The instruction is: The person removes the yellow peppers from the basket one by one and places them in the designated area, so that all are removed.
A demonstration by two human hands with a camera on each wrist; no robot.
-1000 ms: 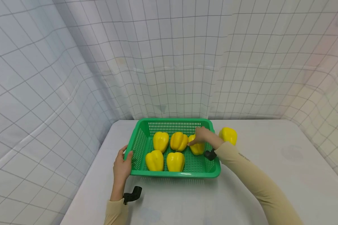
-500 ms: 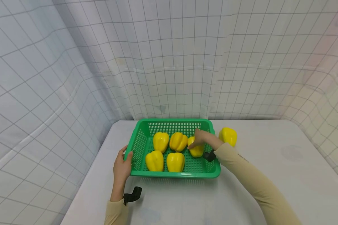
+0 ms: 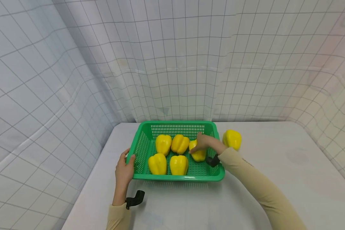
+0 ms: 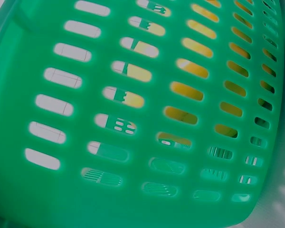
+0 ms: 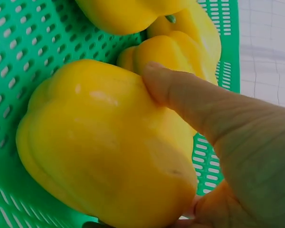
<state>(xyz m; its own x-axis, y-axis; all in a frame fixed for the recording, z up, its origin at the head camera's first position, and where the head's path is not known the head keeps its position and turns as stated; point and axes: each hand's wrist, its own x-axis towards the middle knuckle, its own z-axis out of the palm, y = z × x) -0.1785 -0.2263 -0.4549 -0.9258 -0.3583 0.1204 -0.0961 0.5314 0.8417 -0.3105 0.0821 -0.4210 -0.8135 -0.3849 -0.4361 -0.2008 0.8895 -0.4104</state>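
My left hand (image 3: 124, 170) grips the left side of a green plastic basket (image 3: 178, 178), its thumb over the rim and its fingers outside. In the left wrist view only the slotted basket wall (image 4: 19, 104) shows, with yellow behind the slots. Inside the basket, at the right, my right hand (image 3: 204, 142) holds a yellow bell pepper (image 3: 199, 156). The right wrist view has the thumb (image 5: 180, 90) lying along the side of this bell pepper (image 5: 99, 147); the other fingers are mostly hidden behind it.
Several other yellow bell peppers (image 3: 164, 144) lie in the basket, left of the right hand. One more bell pepper (image 3: 232, 139) stands on the white table (image 3: 276, 166), just right of the basket. Gridded white sheets (image 3: 172, 64) enclose the back and sides.
The right hand has shifted the bell pepper slightly left and toward the front. The neighbouring bell pepper in the back row has slid a little left. My left hand keeps its place.
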